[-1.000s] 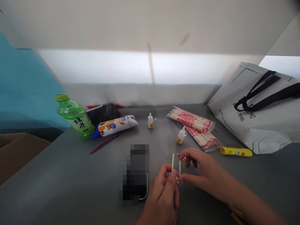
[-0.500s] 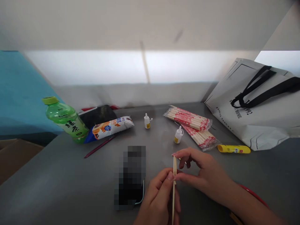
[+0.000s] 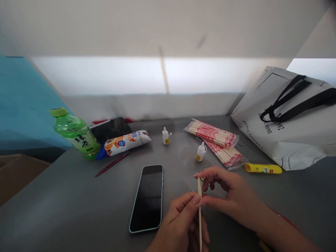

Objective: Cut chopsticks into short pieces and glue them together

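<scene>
Low in the centre right, my left hand (image 3: 181,220) pinches thin pale bamboo sticks (image 3: 200,225) between thumb and fingers. One long stick points down toward the bottom edge. At the upper end a shorter piece appears to lie alongside it. My right hand (image 3: 231,197) holds that upper end, its index finger at the tip and its thumb close to my left thumb. Another bit of stick shows partly behind the right fingers. Just beyond my hands stands a small white glue bottle (image 3: 201,152), with a second glue bottle (image 3: 165,136) farther back.
Two plastic-wrapped stick bundles (image 3: 212,133) lie at the back right, near a yellow tube (image 3: 263,168) and a white bag (image 3: 286,119). To the left are a phone (image 3: 147,199), a dark red pen (image 3: 112,164), a snack packet (image 3: 126,144) and a green bottle (image 3: 76,133).
Both hands and the sticks sit slightly farther right and lower in the view. The two sticks' upper ends look closer together. My grip is otherwise much the same.
</scene>
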The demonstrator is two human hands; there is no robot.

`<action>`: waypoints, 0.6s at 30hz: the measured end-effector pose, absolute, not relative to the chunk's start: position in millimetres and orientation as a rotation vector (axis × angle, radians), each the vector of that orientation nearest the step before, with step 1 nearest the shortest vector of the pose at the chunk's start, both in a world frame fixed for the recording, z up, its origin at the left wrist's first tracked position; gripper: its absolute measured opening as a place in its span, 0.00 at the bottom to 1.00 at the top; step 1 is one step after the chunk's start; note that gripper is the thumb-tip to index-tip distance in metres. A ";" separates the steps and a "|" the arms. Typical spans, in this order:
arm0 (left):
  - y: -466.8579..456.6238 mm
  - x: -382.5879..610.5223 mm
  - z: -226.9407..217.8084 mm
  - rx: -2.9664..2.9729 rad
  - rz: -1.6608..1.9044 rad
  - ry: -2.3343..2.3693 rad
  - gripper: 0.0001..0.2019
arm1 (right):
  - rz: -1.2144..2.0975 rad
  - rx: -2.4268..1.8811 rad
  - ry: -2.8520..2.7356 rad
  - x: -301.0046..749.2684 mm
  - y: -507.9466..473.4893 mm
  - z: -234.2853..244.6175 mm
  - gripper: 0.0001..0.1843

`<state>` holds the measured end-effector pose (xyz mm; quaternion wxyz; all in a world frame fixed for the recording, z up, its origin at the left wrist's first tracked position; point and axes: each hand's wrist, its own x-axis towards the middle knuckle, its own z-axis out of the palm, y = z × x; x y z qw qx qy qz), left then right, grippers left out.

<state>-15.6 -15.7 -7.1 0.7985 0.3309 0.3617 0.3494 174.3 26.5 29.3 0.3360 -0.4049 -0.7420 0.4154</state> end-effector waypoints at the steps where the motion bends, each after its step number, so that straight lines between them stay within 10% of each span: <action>1: -15.5 -15.3 -8.1 0.706 0.748 0.774 0.32 | 1.095 -1.063 -1.929 174.1 26.1 29.9 0.23; 18: -13.9 -14.6 -5.7 0.668 0.742 0.770 0.34 | 1.254 -0.965 -1.783 168.9 25.8 28.8 0.23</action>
